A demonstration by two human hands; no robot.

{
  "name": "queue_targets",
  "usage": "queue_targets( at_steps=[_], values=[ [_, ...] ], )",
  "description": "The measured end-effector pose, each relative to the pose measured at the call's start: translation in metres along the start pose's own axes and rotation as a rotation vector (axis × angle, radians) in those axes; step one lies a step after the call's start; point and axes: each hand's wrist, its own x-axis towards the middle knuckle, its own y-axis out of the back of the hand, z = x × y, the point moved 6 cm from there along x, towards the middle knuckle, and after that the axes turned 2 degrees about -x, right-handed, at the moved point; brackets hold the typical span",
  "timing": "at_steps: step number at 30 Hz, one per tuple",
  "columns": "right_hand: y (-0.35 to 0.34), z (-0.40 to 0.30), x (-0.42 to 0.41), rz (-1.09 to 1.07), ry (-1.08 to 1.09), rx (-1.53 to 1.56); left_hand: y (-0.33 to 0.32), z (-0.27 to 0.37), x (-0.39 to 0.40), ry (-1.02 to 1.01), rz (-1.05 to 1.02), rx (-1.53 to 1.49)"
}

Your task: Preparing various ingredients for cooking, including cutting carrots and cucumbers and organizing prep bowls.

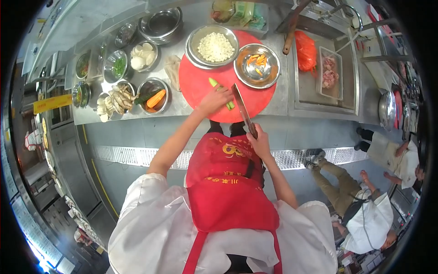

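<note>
My left hand is closed over a long pale-green vegetable stalk, pressing it against a round red cutting board. Both ends of the stalk show past my fingers. In my right hand is the handle of a kitchen cleaver, its blade seen nearly edge-on and reaching over the board just right of the stalk. A steel bowl with a few orange carrot pieces stands at the board's right rear. Behind my left hand, another steel bowl holds white diced cubes.
Left along the steel counter are a bowl with a peeled carrot, a bowl of white slices, and chopped greens. At right, a sink holds a red plastic bag and a tub of raw meat. Co-workers stand behind right.
</note>
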Motion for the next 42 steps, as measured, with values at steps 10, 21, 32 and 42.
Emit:
queue_targets(
  at_steps=[10, 21, 32, 42],
  values=[
    [-0.043, -0.011, -0.015, 0.156, 0.022, -0.011, 0.037, -0.032, -0.054, 0.610, 0.673, -1.299],
    [-0.091, -0.036, 0.003, 0.126, 0.057, -0.225, 0.005, -0.046, -0.073, 0.615, 0.866, -0.635],
    [-0.095, -0.039, 0.003, 0.248, 0.025, -0.336, -0.011, -0.031, -0.081, 0.013, 0.465, -0.336],
    [-0.107, -0.033, -0.005, 0.183, -0.058, -0.508, -0.017, -0.037, -0.073, -0.103, 0.490, -0.289]
  ],
)
